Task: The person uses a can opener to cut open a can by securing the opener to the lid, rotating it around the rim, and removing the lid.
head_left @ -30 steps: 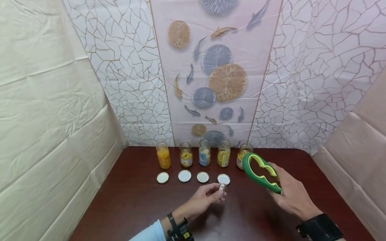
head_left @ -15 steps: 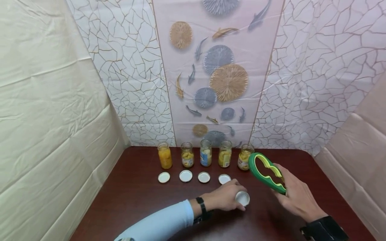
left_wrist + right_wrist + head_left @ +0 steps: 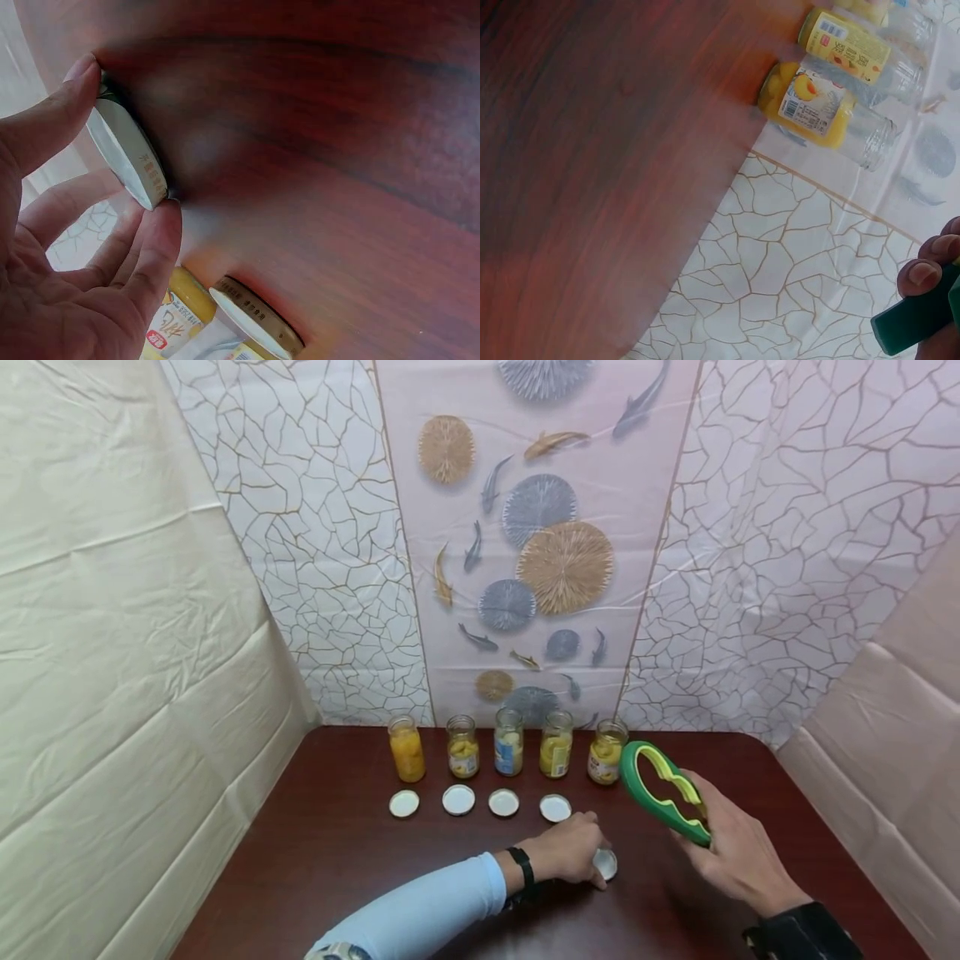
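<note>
In the head view my left hand point(image 3: 566, 850) is low over the table, pinching a jar lid point(image 3: 606, 864) by its rim. The left wrist view shows this lid point(image 3: 129, 154) between thumb and fingertips, its pale inner side facing the palm and its edge at or just above the wood. My right hand point(image 3: 742, 852) grips a green jar opener point(image 3: 673, 821) with a yellow-green toothed inside, held up over the table's right side. Only some fingers point(image 3: 921, 276) and a green end of the opener show in the right wrist view.
Along the back stand several lidless glass jars of fruit, from an orange jar point(image 3: 407, 752) at left to a yellow jar point(image 3: 604, 756) at right. Before them lies a row of lids, among them one lid point(image 3: 555, 808) close to my left hand. A patterned cloth point(image 3: 525, 568) hangs behind.
My left hand has moved right and down with the lid, which has turned from edge-on to pale side up. My right hand has shifted slightly right with the jar opener.
</note>
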Demonstrator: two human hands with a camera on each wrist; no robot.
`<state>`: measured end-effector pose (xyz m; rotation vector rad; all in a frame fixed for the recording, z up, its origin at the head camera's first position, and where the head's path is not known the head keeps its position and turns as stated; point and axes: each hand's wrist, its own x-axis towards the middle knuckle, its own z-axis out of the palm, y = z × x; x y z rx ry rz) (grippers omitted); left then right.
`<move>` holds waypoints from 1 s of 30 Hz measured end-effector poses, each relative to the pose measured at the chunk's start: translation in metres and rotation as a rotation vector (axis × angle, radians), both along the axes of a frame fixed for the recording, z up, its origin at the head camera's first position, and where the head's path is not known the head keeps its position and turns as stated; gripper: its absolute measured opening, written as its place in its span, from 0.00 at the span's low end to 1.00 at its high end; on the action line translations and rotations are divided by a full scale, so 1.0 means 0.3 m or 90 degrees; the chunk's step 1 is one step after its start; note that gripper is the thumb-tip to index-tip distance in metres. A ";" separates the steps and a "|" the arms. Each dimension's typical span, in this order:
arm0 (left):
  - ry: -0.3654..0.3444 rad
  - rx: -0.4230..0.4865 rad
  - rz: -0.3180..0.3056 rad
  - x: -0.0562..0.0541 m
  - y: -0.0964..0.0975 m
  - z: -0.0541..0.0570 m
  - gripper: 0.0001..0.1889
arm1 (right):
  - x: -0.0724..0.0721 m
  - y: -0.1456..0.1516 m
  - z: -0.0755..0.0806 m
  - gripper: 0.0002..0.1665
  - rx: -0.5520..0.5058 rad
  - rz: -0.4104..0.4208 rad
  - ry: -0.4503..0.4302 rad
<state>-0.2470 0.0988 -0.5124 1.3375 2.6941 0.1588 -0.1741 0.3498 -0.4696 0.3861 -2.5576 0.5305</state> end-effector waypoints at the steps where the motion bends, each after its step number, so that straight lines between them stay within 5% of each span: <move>1: 0.004 0.001 0.003 -0.001 0.001 0.000 0.29 | 0.001 -0.002 -0.001 0.51 -0.002 0.001 -0.003; 8: 0.024 0.027 0.052 -0.021 0.035 -0.010 0.28 | 0.004 -0.010 0.007 0.51 0.000 -0.008 -0.011; 12: 0.014 0.028 0.087 -0.066 0.077 -0.032 0.28 | -0.001 -0.016 0.010 0.50 0.002 -0.007 -0.013; 14: -0.004 0.022 0.108 -0.113 0.103 -0.065 0.28 | -0.002 -0.021 0.009 0.50 0.001 -0.009 -0.013; 18: -0.029 0.014 0.153 -0.253 0.168 -0.205 0.31 | 0.000 -0.035 0.008 0.50 -0.022 -0.008 -0.027; 21: -0.031 0.025 0.170 -0.316 0.193 -0.276 0.32 | 0.002 -0.043 0.011 0.49 -0.039 -0.006 -0.033; 28: -0.061 0.029 0.195 -0.136 0.122 -0.031 0.30 | 0.006 -0.042 0.012 0.49 -0.035 -0.010 -0.043; 30: -0.059 0.029 0.188 -0.130 0.117 -0.025 0.31 | 0.005 -0.042 0.009 0.49 -0.033 -0.013 -0.053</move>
